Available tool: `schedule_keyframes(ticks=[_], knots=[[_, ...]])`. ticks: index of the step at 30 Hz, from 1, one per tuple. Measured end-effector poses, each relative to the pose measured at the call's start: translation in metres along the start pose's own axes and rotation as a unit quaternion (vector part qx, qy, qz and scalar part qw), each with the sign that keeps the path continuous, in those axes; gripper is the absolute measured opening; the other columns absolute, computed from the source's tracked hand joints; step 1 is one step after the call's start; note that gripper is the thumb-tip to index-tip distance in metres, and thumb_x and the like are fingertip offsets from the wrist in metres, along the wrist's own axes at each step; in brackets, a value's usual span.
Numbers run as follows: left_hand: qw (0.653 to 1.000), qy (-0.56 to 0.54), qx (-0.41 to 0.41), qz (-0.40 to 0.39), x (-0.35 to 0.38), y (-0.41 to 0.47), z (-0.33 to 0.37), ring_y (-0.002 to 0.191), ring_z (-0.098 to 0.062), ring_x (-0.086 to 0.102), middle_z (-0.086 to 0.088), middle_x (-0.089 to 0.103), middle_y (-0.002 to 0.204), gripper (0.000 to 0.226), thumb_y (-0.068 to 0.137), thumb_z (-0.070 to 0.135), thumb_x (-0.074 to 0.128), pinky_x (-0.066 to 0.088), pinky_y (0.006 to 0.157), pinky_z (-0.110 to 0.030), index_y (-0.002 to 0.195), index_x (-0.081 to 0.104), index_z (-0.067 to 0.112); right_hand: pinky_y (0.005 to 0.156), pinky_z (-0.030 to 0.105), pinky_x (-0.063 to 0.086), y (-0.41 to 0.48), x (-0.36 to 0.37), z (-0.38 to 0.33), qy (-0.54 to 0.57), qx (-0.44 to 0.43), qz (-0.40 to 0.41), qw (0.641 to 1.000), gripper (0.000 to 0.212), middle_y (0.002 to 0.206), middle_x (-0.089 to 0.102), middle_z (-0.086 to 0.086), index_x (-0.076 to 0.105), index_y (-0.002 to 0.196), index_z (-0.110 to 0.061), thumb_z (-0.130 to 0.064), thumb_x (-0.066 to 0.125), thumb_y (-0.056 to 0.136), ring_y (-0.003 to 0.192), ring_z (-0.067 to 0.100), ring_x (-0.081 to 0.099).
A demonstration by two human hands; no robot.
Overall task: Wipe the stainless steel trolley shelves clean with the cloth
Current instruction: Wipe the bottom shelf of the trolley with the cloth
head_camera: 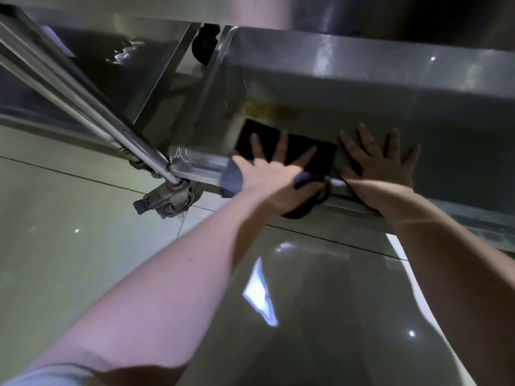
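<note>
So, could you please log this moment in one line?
step: wiping shelf | left hand: pressed flat on cloth | right hand: flat on shelf beside cloth

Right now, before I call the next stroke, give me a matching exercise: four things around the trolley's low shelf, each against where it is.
Things:
1. left hand
2. right hand
3. caster wheel
4. yellowish smear

Places:
A. on the floor, below the shelf corner
B. spread flat on the dark cloth
C. on the shelf just beyond the cloth
D. flat on bare steel beside the cloth

Pairs: 1-B, 2-D, 3-A, 4-C.
</note>
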State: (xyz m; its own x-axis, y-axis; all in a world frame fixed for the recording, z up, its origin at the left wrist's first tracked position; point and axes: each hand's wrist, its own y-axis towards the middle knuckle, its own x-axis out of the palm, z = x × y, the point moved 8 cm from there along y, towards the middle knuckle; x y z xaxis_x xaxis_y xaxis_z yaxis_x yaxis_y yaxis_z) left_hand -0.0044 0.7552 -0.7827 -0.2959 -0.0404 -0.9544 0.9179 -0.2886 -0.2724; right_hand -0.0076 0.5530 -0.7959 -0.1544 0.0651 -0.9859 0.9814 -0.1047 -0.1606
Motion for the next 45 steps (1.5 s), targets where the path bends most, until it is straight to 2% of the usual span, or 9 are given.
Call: schedule_keyframes(ticks=[3, 7, 11, 17, 21, 25, 31, 36, 45], knots=[[0.999, 0.004, 0.026, 0.04, 0.006, -0.012, 0.03, 0.144, -0.048, -0.019, 0.003, -0.009, 0.165, 0.073, 0.075, 0.087, 0.017, -0.017, 0.096, -0.076, 0.142, 0.003, 0.066, 0.11, 0.072, -0.004, -0.002, 0.001, 0.004, 0.006, -0.005, 0.005, 1.0, 0.064, 0.162, -0.005, -0.022, -0.004, 0.144, -0.062, -0.06, 0.031, 0.091, 0.149, 0.038, -0.008], [0.998, 0.002, -0.063, 0.029, -0.007, -0.005, -0.065, 0.146, -0.045, -0.015, 0.008, -0.013, 0.164, 0.071, 0.073, 0.092, 0.016, -0.01, 0.104, -0.075, 0.139, -0.003, 0.07, 0.111, 0.069, -0.008, -0.003, 0.002, 0.006, -0.004, 0.001, -0.004, 1.0, 0.064, 0.161, -0.008, -0.022, -0.006, 0.143, -0.063, -0.077, 0.018, 0.086, 0.149, 0.037, -0.009], [0.99, 0.033, -0.134, 0.027, -0.018, -0.007, -0.132, 0.146, -0.048, -0.011, 0.005, -0.014, 0.164, 0.068, 0.078, 0.088, 0.016, -0.004, 0.107, -0.075, 0.139, -0.008, 0.069, 0.11, 0.071, -0.007, -0.006, 0.003, -0.003, -0.025, -0.005, -0.014, 1.0, 0.066, 0.161, -0.012, -0.02, -0.01, 0.144, -0.061, -0.079, 0.008, 0.082, 0.148, 0.04, -0.011], [0.997, 0.049, -0.034, 0.054, -0.015, 0.027, -0.096, 0.146, -0.046, -0.015, 0.01, -0.016, 0.163, 0.075, 0.067, 0.093, 0.007, -0.007, 0.105, -0.075, 0.137, -0.009, 0.071, 0.11, 0.071, -0.006, -0.007, 0.002, -0.005, -0.024, -0.001, -0.025, 0.999, 0.067, 0.161, -0.013, -0.021, -0.01, 0.144, -0.061, -0.077, 0.011, 0.083, 0.148, 0.039, -0.012], [0.996, 0.033, -0.043, 0.075, -0.039, 0.101, -0.087, 0.146, -0.046, -0.013, 0.005, -0.008, 0.165, 0.072, 0.078, 0.089, 0.018, -0.008, 0.104, -0.077, 0.144, 0.004, 0.064, 0.11, 0.071, -0.006, -0.006, 0.001, -0.003, -0.014, 0.0, -0.021, 1.0, 0.067, 0.161, -0.012, -0.022, -0.008, 0.144, -0.062, -0.078, 0.011, 0.082, 0.148, 0.037, -0.012], [0.995, 0.023, -0.076, 0.065, -0.051, 0.141, -0.083, 0.146, -0.046, -0.012, 0.005, -0.007, 0.165, 0.071, 0.081, 0.087, 0.021, -0.007, 0.105, -0.077, 0.146, 0.005, 0.062, 0.11, 0.07, -0.008, -0.008, 0.0, 0.0, 0.0, -0.006, -0.023, 1.0, 0.068, 0.16, -0.012, -0.024, -0.008, 0.142, -0.065, -0.081, 0.008, 0.079, 0.148, 0.035, -0.013], [0.999, 0.026, -0.028, 0.016, -0.022, 0.065, -0.073, 0.145, -0.046, -0.017, 0.005, -0.017, 0.163, 0.078, 0.071, 0.092, 0.01, -0.006, 0.104, -0.078, 0.142, -0.009, 0.065, 0.11, 0.07, -0.008, -0.009, 0.001, 0.004, 0.001, -0.001, -0.032, 0.999, 0.067, 0.159, -0.016, -0.026, -0.015, 0.138, -0.068, -0.083, 0.003, 0.075, 0.148, 0.034, -0.014], [0.998, 0.014, -0.044, 0.035, 0.0, -0.006, -0.086, 0.144, -0.048, -0.017, 0.007, -0.015, 0.163, 0.075, 0.066, 0.094, 0.009, -0.004, 0.1, -0.078, 0.133, -0.015, 0.073, 0.108, 0.073, -0.006, -0.011, 0.001, 0.0, -0.008, -0.01, -0.018, 1.0, 0.067, 0.16, -0.015, -0.024, -0.016, 0.139, -0.066, -0.08, 0.002, 0.077, 0.148, 0.038, -0.011], [0.997, 0.01, -0.072, 0.012, -0.048, 0.155, -0.047, 0.143, -0.051, -0.018, 0.0, -0.016, 0.164, 0.077, 0.079, 0.089, 0.019, -0.009, 0.098, -0.083, 0.146, -0.005, 0.06, 0.108, 0.073, -0.005, -0.008, 0.005, 0.0, -0.012, -0.012, -0.007, 1.0, 0.066, 0.161, -0.013, -0.022, -0.017, 0.139, -0.065, -0.084, -0.001, 0.079, 0.148, 0.037, -0.012]])
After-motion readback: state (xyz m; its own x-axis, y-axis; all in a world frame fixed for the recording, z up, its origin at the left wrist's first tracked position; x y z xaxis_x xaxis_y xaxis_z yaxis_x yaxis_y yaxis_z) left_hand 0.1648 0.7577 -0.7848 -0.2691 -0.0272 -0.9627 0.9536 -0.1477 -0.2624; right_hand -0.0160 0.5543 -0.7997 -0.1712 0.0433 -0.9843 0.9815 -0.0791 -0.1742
